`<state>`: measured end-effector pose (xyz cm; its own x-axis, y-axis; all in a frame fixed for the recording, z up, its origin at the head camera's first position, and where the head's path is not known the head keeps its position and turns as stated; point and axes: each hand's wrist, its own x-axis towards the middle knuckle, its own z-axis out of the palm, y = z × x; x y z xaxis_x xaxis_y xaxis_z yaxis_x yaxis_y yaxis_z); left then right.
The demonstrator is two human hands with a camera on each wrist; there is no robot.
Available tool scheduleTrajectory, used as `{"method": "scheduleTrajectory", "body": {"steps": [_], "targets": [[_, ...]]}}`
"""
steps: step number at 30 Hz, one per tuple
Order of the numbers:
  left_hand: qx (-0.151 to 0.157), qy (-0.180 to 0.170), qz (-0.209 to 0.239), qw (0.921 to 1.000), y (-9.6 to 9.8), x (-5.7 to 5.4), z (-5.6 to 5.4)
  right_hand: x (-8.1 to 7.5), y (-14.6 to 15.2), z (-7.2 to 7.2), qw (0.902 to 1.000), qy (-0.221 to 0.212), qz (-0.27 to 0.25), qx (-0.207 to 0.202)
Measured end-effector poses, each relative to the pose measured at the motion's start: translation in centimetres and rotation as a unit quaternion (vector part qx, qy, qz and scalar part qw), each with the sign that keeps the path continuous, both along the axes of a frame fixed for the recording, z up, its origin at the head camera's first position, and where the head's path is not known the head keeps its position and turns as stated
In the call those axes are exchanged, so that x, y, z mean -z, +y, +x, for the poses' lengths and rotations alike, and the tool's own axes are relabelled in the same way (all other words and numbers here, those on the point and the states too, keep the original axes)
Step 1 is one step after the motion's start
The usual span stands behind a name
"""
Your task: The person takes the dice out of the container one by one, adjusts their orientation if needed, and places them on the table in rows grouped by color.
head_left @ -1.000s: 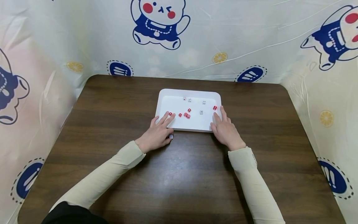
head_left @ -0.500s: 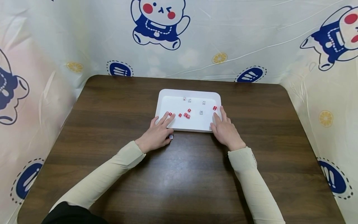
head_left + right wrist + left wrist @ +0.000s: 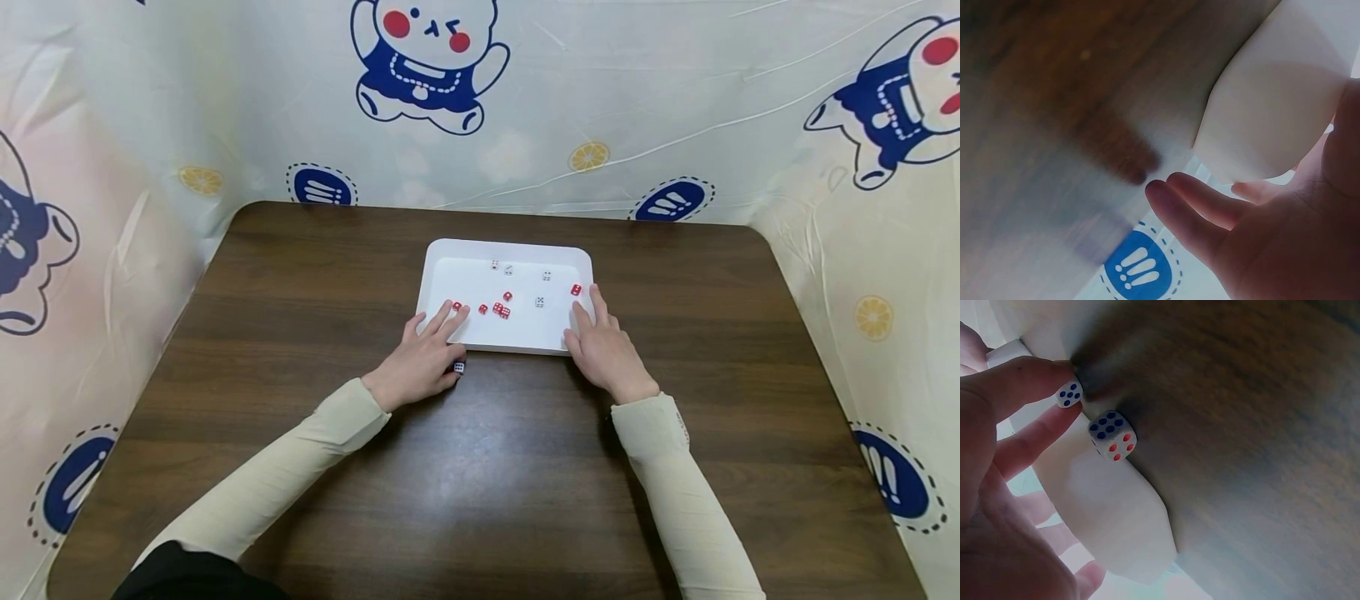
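Near the middle of the table [image 3: 465, 483] lies a shallow white tray [image 3: 517, 335] with several red dice [image 3: 483, 309] and white dice [image 3: 539, 302] spread in it. My left hand [image 3: 420, 362] is at the tray's front left corner, some fingers reaching over the rim. Its thumb and a finger pinch a small white die [image 3: 1069, 394] with blue dots, just outside the tray. A second white die [image 3: 1112, 435], with blue and red dots, is beside the tray wall in the left wrist view. My right hand [image 3: 606, 354] rests on the tray's right front corner, fingers extended.
A patterned white sheet [image 3: 525, 100] hangs behind the table and down both sides. One red die [image 3: 576, 289] lies close to the right fingertips, another red die [image 3: 457, 306] by the left ones.
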<state>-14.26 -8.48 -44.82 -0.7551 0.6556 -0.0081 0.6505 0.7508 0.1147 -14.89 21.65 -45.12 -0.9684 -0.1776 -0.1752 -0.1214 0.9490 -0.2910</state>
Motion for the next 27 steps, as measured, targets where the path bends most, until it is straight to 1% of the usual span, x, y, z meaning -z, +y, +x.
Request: {"method": "scheduleTrajectory", "body": {"steps": [4,7,11,15,19,22,24,27], "targets": [[0.006,-0.002,0.001,1.0,0.0,0.0,0.2,0.2,0.0,-0.1,1.0,0.001,0.0,0.002],[0.017,-0.004,0.007,0.9998,0.1,-0.4,0.4,0.4,0.1,-0.1,1.0,0.003,0.002,0.001],[0.027,-0.016,0.028,0.9991,0.3,-1.7,0.8,0.4,0.1,-0.2,1.0,0.008,0.005,-0.001],[0.029,-0.012,0.052,0.9982,0.6,-3.3,0.7,0.3,0.2,-0.3,0.9999,0.01,0.006,-0.002],[0.024,0.005,0.061,0.9979,0.7,-4.7,0.1,0.2,0.1,-0.3,0.9999,0.008,0.006,-0.001],[0.014,0.01,0.057,0.9982,0.8,-5.7,-0.8,0.2,0.1,-0.4,0.9999,0.01,0.006,-0.002],[0.002,0.01,0.054,0.9985,0.8,-6.5,-1.5,0.2,0.0,-0.4,0.9999,0.013,0.008,-0.003],[-0.024,0.005,0.059,0.9979,0.9,-7.7,-2.7,0.1,0.0,-0.5,0.9997,0.02,0.011,-0.007]]}}
